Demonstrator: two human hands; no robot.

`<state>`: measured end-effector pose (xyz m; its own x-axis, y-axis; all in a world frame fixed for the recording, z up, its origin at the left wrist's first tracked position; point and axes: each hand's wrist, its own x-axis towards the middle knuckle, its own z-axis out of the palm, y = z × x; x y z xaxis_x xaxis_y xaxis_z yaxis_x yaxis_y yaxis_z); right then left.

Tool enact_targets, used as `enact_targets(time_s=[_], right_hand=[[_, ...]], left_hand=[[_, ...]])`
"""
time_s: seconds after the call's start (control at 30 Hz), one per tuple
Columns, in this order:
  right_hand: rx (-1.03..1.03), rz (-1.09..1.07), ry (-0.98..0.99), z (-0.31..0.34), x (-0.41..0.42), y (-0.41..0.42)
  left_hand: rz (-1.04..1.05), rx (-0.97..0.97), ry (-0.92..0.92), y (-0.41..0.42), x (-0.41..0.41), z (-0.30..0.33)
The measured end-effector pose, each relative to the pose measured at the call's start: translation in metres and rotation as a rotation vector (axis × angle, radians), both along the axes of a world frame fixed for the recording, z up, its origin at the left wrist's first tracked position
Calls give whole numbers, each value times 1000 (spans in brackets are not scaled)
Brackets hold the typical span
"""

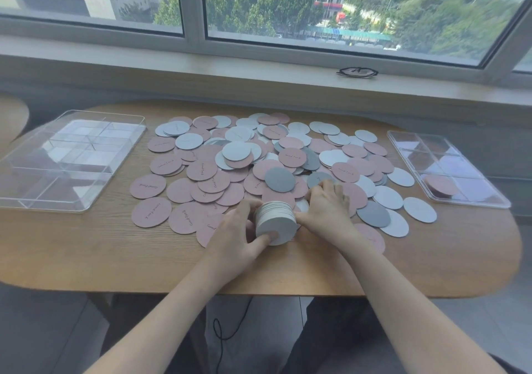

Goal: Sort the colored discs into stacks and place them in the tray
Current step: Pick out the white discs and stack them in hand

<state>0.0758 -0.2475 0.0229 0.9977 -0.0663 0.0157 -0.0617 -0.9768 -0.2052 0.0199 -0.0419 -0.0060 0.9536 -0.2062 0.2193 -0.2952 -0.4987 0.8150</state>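
Observation:
A thick stack of white discs (275, 222) is tilted on its edge near the table's front, its flat face turned toward me. My left hand (236, 231) grips its left side, thumb on the face. My right hand (325, 206) holds its right side, fingers curled behind it. Several loose pink discs (201, 170), white discs (236, 150) and grey discs (279, 179) lie spread over the middle of the wooden table (115, 252). The clear tray (449, 169) at the right holds a small pile of pink discs (440, 185) in one compartment.
A second clear divided tray (66, 157) with nothing in it sits at the table's left. A pair of glasses (357, 72) lies on the windowsill behind. A black cable (221, 333) hangs below the table's front edge.

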Motion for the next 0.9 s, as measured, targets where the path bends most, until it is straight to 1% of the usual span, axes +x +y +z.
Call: enact_targets(time_s=[0.2, 0.27, 0.37, 0.53, 0.6, 0.67, 0.77, 0.83, 0.9], right_hand=[[272, 27, -163, -3, -3, 1], [349, 32, -177, -4, -6, 0], [519, 26, -182, -4, -11, -4], [710, 86, -263, 4, -14, -15], [714, 145, -307, 6, -14, -19], [636, 207, -314, 6, -13, -22], [536, 294, -188, 4, -15, -27], [508, 356, -108, 2, -19, -30], [489, 400, -71, 2, -23, -32]], left_hand=[[-2, -7, -2, 0, 0, 1], [0, -5, -2, -1, 0, 0], [0, -2, 0, 0, 1, 0], [13, 5, 15, -1, 1, 0], [12, 6, 17, -1, 1, 0], [9, 1, 24, -1, 1, -1], [11, 3, 22, -1, 0, 0], [11, 4, 18, -1, 0, 0], [10, 4, 18, -1, 0, 0]])
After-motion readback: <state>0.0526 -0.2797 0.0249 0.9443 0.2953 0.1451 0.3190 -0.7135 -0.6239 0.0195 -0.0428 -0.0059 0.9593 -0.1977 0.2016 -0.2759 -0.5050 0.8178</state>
